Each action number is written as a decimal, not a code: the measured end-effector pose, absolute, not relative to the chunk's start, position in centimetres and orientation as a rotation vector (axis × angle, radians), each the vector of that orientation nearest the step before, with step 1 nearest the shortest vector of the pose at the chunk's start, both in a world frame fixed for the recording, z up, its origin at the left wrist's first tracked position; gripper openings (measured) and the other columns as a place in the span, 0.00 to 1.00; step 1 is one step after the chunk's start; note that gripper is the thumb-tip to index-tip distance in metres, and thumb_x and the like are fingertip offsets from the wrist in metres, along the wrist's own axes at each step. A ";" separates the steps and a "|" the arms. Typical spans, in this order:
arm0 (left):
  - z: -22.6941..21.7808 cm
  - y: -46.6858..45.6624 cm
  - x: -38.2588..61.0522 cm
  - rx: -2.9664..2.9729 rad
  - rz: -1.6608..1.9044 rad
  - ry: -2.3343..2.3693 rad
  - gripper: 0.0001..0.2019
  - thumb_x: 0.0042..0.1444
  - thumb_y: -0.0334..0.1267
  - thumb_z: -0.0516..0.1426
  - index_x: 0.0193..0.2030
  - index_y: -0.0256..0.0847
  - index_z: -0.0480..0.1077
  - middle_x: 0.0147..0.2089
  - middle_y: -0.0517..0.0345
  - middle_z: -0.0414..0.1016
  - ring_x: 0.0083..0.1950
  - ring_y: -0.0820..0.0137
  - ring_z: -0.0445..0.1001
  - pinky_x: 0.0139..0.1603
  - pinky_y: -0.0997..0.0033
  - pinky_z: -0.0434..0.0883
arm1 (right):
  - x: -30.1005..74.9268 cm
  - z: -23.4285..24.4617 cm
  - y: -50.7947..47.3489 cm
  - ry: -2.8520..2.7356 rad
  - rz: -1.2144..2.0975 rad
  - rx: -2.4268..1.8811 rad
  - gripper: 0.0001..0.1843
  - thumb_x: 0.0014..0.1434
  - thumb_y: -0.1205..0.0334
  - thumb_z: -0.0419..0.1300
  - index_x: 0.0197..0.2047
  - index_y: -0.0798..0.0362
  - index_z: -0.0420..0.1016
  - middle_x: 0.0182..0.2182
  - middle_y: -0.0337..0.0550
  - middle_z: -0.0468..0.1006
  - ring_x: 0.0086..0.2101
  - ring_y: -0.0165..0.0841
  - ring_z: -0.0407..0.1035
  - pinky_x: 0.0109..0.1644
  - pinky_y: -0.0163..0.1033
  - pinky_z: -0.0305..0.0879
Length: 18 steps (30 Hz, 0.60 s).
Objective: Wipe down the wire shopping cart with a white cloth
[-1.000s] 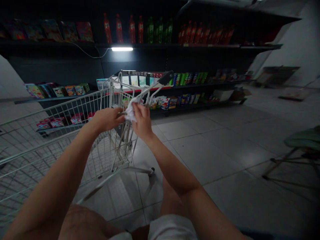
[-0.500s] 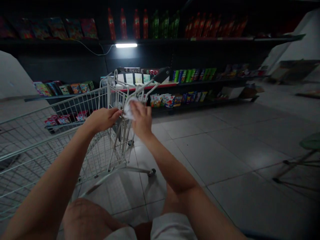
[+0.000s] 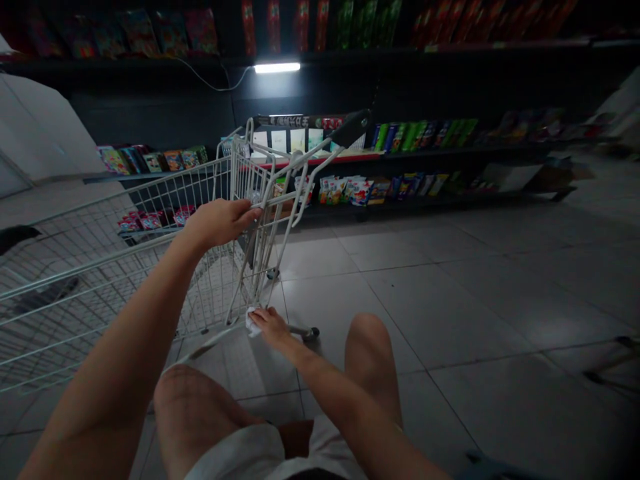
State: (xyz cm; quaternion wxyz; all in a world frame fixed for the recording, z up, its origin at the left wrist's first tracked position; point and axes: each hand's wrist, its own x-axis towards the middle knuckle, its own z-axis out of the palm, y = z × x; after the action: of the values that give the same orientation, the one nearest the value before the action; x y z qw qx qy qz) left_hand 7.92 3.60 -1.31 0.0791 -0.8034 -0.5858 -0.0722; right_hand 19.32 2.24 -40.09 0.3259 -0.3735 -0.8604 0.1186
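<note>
A wire shopping cart (image 3: 150, 267) stands on the left, its dark push handle (image 3: 300, 122) towards the shelves. My left hand (image 3: 223, 221) is closed on the cart's upper rear frame, near the corner of the basket. Lower down, my right hand (image 3: 270, 325) presses a crumpled white cloth (image 3: 253, 322) against the bottom frame tube, just above a rear wheel (image 3: 313, 333). The fingers of that hand lie over the cloth and hide part of it.
Dark store shelves (image 3: 165, 100) run across the back with bottles, snack packs and boxes. A lit tube lamp (image 3: 277, 67) hangs there. Tiled floor (image 3: 450, 300) spreads to the right, with dark stand legs (image 3: 607, 373) at the far right. My knees (image 3: 373, 340) are close to the cart.
My right hand has moved down with the white cloth from the upper frame to the bottom tube. My left hand stays on the upper frame. The view has tilted downward.
</note>
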 end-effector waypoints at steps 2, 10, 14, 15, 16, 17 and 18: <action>-1.3 3.4 7.9 -2.389 -0.211 -1.746 0.27 0.65 0.57 0.39 0.45 0.42 0.73 0.30 0.52 0.75 0.34 0.64 0.72 0.35 0.66 0.61 | 19.5 -38.2 1.9 -2.204 0.319 -0.970 0.26 0.54 0.73 0.58 0.56 0.50 0.75 0.50 0.46 0.77 0.46 0.37 0.68 0.51 0.43 0.70; -1.5 3.2 7.6 -2.393 -0.295 -1.713 0.25 0.64 0.56 0.42 0.41 0.42 0.73 0.28 0.53 0.74 0.30 0.66 0.69 0.31 0.66 0.56 | 16.7 -27.5 3.4 -1.937 0.141 -0.834 0.25 0.63 0.65 0.54 0.63 0.47 0.69 0.57 0.48 0.69 0.58 0.42 0.62 0.66 0.51 0.57; -1.4 3.1 7.6 -2.391 -0.295 -1.713 0.24 0.64 0.55 0.41 0.41 0.43 0.73 0.28 0.53 0.74 0.30 0.66 0.68 0.31 0.66 0.56 | 15.6 -31.4 2.5 -2.224 0.538 -0.790 0.19 0.61 0.71 0.54 0.47 0.42 0.79 0.44 0.40 0.78 0.51 0.35 0.68 0.63 0.47 0.61; -1.4 3.0 7.6 -2.388 -0.290 -1.712 0.24 0.64 0.55 0.41 0.41 0.43 0.73 0.28 0.53 0.74 0.30 0.66 0.68 0.31 0.66 0.56 | 16.0 -32.8 1.9 -2.223 0.720 -0.798 0.17 0.57 0.73 0.57 0.42 0.43 0.80 0.39 0.39 0.79 0.49 0.35 0.69 0.61 0.47 0.63; -1.4 3.0 7.6 -2.389 -0.284 -1.711 0.24 0.64 0.55 0.41 0.41 0.43 0.73 0.28 0.53 0.74 0.30 0.66 0.69 0.31 0.66 0.56 | 16.8 -34.0 1.3 -2.186 0.894 -0.818 0.15 0.52 0.75 0.59 0.36 0.45 0.80 0.35 0.39 0.79 0.46 0.36 0.70 0.59 0.46 0.64; -1.4 3.0 7.6 -2.392 -0.280 -1.709 0.24 0.65 0.55 0.41 0.41 0.43 0.73 0.28 0.53 0.74 0.30 0.66 0.69 0.31 0.66 0.56 | 17.8 -34.9 0.8 -2.125 1.051 -0.845 0.14 0.48 0.76 0.60 0.32 0.47 0.80 0.32 0.39 0.78 0.43 0.37 0.71 0.57 0.47 0.66; -1.4 3.0 7.6 -2.395 -0.280 -1.704 0.24 0.65 0.55 0.41 0.41 0.43 0.73 0.28 0.54 0.74 0.30 0.66 0.69 0.31 0.66 0.56 | 19.1 -35.3 0.2 -2.050 1.159 -0.875 0.12 0.45 0.76 0.61 0.29 0.49 0.79 0.30 0.40 0.78 0.40 0.37 0.71 0.54 0.47 0.67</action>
State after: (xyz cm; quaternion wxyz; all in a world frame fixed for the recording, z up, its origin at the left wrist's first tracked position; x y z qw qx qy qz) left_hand 7.59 2.98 -1.45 0.0945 -0.8075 -0.5746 -0.0944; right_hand 19.11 0.22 -35.31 0.3096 -0.3312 -0.7760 0.4386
